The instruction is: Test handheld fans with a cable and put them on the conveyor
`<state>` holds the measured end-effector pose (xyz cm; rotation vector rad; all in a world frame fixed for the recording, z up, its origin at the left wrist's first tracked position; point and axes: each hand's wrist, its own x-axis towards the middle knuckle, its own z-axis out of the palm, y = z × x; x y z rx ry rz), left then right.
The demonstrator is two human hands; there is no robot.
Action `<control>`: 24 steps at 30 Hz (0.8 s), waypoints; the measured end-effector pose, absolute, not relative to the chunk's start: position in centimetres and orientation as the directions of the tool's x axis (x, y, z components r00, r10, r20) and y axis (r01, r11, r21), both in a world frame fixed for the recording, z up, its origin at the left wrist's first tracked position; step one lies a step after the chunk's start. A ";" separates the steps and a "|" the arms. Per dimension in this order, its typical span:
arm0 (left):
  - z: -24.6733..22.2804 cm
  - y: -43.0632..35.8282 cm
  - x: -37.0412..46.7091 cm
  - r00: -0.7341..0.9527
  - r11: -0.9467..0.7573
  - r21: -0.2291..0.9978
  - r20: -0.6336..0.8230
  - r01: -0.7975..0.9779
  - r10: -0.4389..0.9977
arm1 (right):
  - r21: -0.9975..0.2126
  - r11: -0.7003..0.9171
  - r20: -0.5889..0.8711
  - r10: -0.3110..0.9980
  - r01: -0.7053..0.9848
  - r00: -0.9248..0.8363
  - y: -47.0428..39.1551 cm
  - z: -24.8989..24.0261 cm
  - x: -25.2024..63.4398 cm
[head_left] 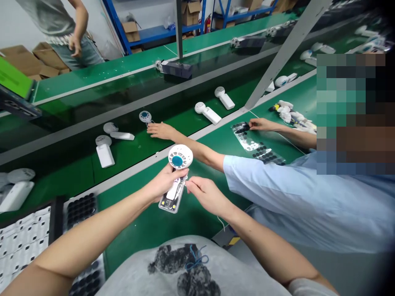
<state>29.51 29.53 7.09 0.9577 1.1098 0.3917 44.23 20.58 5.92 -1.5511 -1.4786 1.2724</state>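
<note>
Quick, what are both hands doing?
Left hand: closed, holding the white round-headed device.
Right hand: pinched closed at the device's side; can't tell if it grips anything.

The green bench bears a black-edged tray and sheets of black discs; white devices line the belt alongside.

Shirt pale grey, soft folds, rounded across front. Print: mottled black-and-grey patches, fuzzy-edged, one higher, one lower and offset. Thin blue lines, bow-like loops, beside upper patch. Right sleeve short, pale grey, ending near elbow. Forearms bare.
</note>
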 end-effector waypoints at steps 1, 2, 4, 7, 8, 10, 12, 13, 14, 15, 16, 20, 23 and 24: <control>6.6 30.5 28.9 0.355 0.524 0.832 -0.553 0.185 0.753 | -0.914 -0.193 -0.235 0.969 0.358 -0.075 20.3 5.7 44.9; 6.1 31.5 28.3 0.275 0.488 0.852 -0.524 0.191 0.806 | -0.905 -0.230 -0.257 0.966 0.358 -0.031 19.9 5.3 45.6; 4.5 33.4 27.3 0.166 0.451 0.871 -0.483 0.196 0.860 | -0.889 -0.295 -0.288 0.955 0.351 0.071 19.3 4.5 46.7; 1.3 34.4 28.2 0.209 0.466 0.858 -0.507 0.218 0.836 | -0.887 -0.283 -0.265 0.959 0.364 0.101 19.2 2.8 46.7; 0.1 34.2 29.2 0.239 0.474 0.851 -0.520 0.227 0.820 | -0.890 -0.262 -0.248 0.965 0.373 0.085 19.4 2.1 46.3; -2.2 33.3 32.0 0.270 0.483 0.840 -0.538 0.247 0.799 | -0.896 -0.219 -0.216 0.975 0.385 0.054 20.3 0.7 45.0; -4.0 32.5 34.9 0.287 0.476 0.836 -0.543 0.273 0.789 | -0.902 -0.170 -0.165 0.985 0.398 0.046 21.6 -0.8 43.8; -4.5 32.4 35.9 0.295 0.470 0.833 -0.546 0.291 0.784 | -0.903 -0.143 -0.134 0.990 0.405 0.051 22.3 -1.6 43.4; -4.7 32.6 36.7 0.302 0.465 0.830 -0.549 0.310 0.779 | -0.903 -0.119 -0.103 0.993 0.413 0.062 22.9 -2.4 43.2; -4.6 33.2 37.0 0.301 0.460 0.825 -0.553 0.328 0.777 | -0.900 -0.102 -0.075 0.994 0.424 0.078 23.5 -3.1 43.2; -4.3 34.3 36.8 0.286 0.455 0.821 -0.553 0.344 0.782 | -0.896 -0.095 -0.058 0.994 0.435 0.096 24.1 -3.8 43.4; -1.7 42.0 32.3 -0.033 0.435 0.811 -0.460 0.392 0.887 | -0.873 -0.127 -0.054 0.985 0.471 0.167 25.2 -5.6 45.1; -0.2 48.6 27.6 -0.441 0.513 0.760 -0.332 0.399 0.834 | -0.851 -0.172 -0.073 0.975 0.497 0.211 25.3 -6.1 46.0; 0.0 50.4 26.4 -0.537 0.549 0.744 -0.305 0.382 0.786 | -0.846 -0.180 -0.080 0.973 0.502 0.215 25.4 -6.2 46.1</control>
